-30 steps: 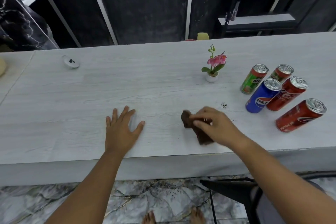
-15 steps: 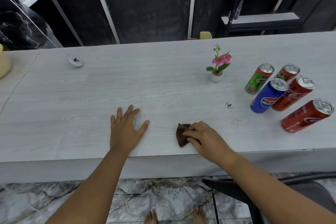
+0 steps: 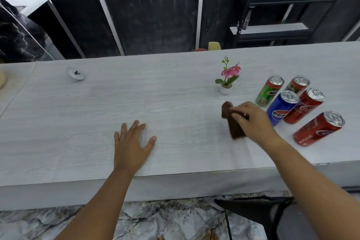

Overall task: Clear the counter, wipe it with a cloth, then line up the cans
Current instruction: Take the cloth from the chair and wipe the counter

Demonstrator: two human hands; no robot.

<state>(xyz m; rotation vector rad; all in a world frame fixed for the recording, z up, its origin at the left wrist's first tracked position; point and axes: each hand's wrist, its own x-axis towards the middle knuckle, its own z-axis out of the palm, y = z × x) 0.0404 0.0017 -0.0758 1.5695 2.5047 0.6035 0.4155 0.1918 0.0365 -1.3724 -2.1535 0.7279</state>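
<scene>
Long pale grey wood-grain surface point(image 3: 175, 103). Over on the right there's a loose bunch of five cans standing up: green can point(image 3: 269, 91), back can point(image 3: 298, 85), and blue can point(image 3: 282, 108) touching a red can point(image 3: 303, 106). A second red can point(image 3: 319, 128) stands slightly apart, nearer the front edge. A small white pot point(image 3: 226, 88) with a pink flower is just left of them. The brown cloth point(image 3: 232, 122) lies near it. A little white round thing point(image 3: 76, 73) sits far left.

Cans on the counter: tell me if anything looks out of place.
They stand bunched, not in a row: four cans huddle together and one red can sits apart, nearer the front edge.
</scene>
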